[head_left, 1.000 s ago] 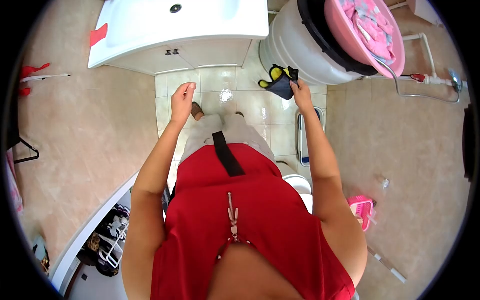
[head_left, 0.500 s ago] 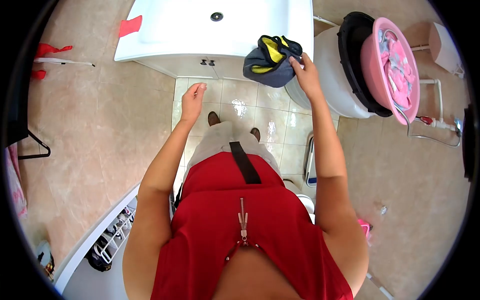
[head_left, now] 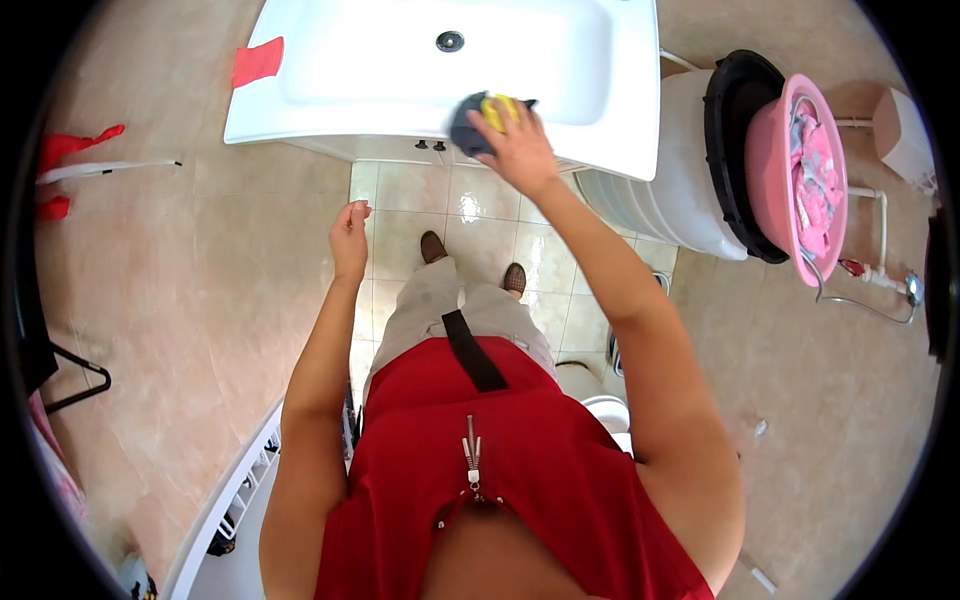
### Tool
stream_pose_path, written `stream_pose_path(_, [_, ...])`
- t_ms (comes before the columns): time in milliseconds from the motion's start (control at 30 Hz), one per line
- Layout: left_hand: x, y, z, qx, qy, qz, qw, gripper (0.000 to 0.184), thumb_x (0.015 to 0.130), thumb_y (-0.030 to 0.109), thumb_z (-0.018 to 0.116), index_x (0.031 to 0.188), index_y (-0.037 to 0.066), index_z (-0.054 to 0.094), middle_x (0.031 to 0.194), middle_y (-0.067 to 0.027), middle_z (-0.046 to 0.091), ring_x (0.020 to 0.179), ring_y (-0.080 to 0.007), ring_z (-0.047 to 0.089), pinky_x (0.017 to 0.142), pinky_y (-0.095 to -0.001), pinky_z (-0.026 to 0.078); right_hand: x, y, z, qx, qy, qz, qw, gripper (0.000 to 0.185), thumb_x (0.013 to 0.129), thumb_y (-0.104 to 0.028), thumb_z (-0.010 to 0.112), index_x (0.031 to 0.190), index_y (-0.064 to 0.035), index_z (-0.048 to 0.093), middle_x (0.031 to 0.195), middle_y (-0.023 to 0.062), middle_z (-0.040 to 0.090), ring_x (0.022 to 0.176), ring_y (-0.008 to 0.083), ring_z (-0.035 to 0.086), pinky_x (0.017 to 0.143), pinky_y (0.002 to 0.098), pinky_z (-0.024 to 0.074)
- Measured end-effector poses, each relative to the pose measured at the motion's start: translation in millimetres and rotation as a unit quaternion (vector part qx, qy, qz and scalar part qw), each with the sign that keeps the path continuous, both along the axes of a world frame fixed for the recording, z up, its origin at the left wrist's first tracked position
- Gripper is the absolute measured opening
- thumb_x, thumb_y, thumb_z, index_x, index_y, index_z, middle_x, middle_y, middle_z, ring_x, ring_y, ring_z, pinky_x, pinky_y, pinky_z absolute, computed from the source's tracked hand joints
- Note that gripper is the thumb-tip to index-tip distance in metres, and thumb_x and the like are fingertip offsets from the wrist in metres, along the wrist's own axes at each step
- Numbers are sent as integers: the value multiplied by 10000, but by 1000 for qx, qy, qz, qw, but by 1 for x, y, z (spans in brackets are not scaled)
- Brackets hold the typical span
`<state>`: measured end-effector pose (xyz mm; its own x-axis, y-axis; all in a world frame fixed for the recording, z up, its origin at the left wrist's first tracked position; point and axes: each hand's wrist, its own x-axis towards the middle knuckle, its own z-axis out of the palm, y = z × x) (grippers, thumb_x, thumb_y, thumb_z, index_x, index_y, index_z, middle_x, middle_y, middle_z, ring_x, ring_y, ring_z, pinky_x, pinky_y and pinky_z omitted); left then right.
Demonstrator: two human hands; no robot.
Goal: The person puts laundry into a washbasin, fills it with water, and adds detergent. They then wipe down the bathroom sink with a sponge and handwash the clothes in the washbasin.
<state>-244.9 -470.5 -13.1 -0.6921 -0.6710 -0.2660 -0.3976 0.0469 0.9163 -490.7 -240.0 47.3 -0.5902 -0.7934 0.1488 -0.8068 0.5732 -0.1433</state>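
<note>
My right hand is closed on a dark grey cloth with yellow parts. The bunched cloth is at the front rim of the white washbasin, slightly blurred by motion. Lower and to the left, my left hand hangs in the air above the floor, fingers curled in and no object showing in them. On the basin's left corner lies a red cloth. The basin's drain shows at the top.
Right of the basin, a large whitish barrel carries a black basin and a pink basin with pink laundry. Pipes run along the right wall. A low shelf stands at lower left.
My right hand has moved left along the basin's front with the grey and yellow cloth, its palm now over it. My left hand has shifted left and down.
</note>
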Motion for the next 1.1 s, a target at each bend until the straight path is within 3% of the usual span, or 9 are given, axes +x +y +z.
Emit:
stream_pose_path(233, [-41, -25, 25, -7, 37, 0, 999, 379, 1017, 297, 500, 1093, -43, 649, 989, -93, 687, 939, -149, 613, 879, -281, 457, 19, -108, -12, -142, -8, -20, 990, 398, 860, -412, 654, 1200, -207, 621, 1191, 109, 611, 1132, 317, 554, 898, 439, 454])
stream_pose_path(400, [-76, -72, 55, -76, 103, 30, 991, 360, 1015, 290, 506, 1090, -30, 654, 1019, -88, 685, 952, -140, 604, 886, -280, 454, -36, -107, 19, -336, -337, -198, 857, 492, 966, -469, 511, 1016, 4, 637, 830, 234, 670, 822, 414, 642, 740, 448, 495])
stream_pose_path(500, [-98, -103, 63, -137, 125, 62, 981, 337, 1011, 281, 516, 1090, -13, 660, 1050, -89, 675, 955, -144, 596, 879, -286, 455, -64, -85, 79, -421, -271, -203, 842, 479, 965, -447, 531, 1068, 9, 637, 919, 226, 684, 868, 321, 663, 802, 389, 494])
stream_pose_path(633, [-125, -130, 67, -244, 99, 70, 962, 288, 1001, 255, 532, 1094, 20, 669, 1057, -87, 652, 938, -161, 585, 849, -297, 459, -82, -54, 130, -496, -224, -159, 824, 343, 982, -313, 569, 1109, 1, 626, 852, 86, 675, 787, 122, 584, 735, 273, 481])
stream_pose_path(700, [-139, -140, 59, -268, 112, 54, 955, 257, 991, 233, 540, 1075, 29, 672, 1041, -92, 643, 937, -192, 586, 838, -314, 464, -86, -44, 129, -433, -242, -176, 851, 388, 966, -327, 589, 1187, -9, 620, 920, 91, 672, 817, 145, 591, 768, 279, 477])
stream_pose_path(767, [-153, -147, 45, -300, 121, 33, 946, 232, 979, 216, 554, 1049, 28, 671, 1032, -100, 639, 946, -226, 587, 838, -333, 469, -104, -26, 102, -213, -268, -180, 922, 442, 940, -342, 614, 1268, -47, 600, 1109, 134, 658, 967, 217, 617, 864, 295, 471])
stream_pose_path(833, [-163, -154, 28, -344, 122, 6, 931, 213, 962, 202, 573, 1016, 19, 668, 1030, -111, 639, 964, -262, 589, 848, -356, 473, -129, -3, 41, 0, -192, -91, 977, 549, 896, -561, 552, 1311, -205, 601, 1450, 193, 439, 1335, 377, 402, 1084, 493, 343])
stream_pose_path(900, [-169, -151, 27, -380, 83, 5, 921, 199, 938, 204, 602, 992, 24, 668, 1034, -120, 639, 987, -283, 584, 858, -377, 473, -135, -5, 21, 196, -231, -188, 934, 599, 873, -641, 515, 1343, -274, 568, 1500, 188, 366, 1373, 433, 318, 1091, 605, 272])
stream_pose_path(1100, [-176, -139, 24, -496, 6, 27, 868, 187, 888, 216, 663, 973, 49, 675, 1061, -115, 634, 1035, -290, 574, 877, -387, 472, -163, -43, -92, 110, -265, -255, 923, 705, 872, -703, 435, 1478, -355, 344, 1576, 188, 209, 1412, 498, 197, 1101, 674, 153])
